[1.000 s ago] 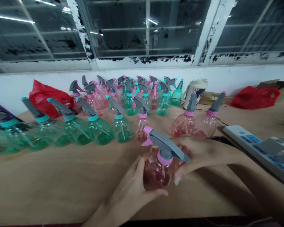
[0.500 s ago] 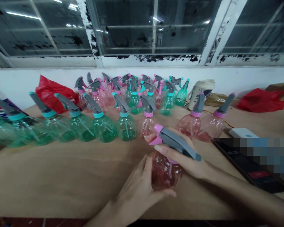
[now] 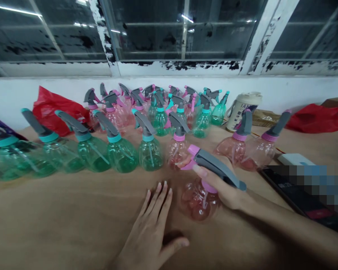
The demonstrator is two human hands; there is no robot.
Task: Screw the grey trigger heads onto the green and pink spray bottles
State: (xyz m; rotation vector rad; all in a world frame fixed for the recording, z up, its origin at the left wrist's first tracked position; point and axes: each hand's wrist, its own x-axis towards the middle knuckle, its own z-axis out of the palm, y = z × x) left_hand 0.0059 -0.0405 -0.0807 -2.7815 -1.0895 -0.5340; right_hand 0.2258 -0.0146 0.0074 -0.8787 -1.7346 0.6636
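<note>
My right hand is closed around the grey and pink trigger head of a pink spray bottle that stands on the wooden table. My left hand lies open just left of the bottle, fingers stretched out over the table, holding nothing. Right behind the held bottle stands another pink bottle, at the end of a row of green spray bottles.
A cluster of pink and green spray bottles fills the back by the wall. Two pink bottles stand to the right. Red bags, a white cup and a dark device are also on the table.
My left hand has let go of the pink bottle's body and now lies open on the table. My right hand keeps its grip on the trigger head.
</note>
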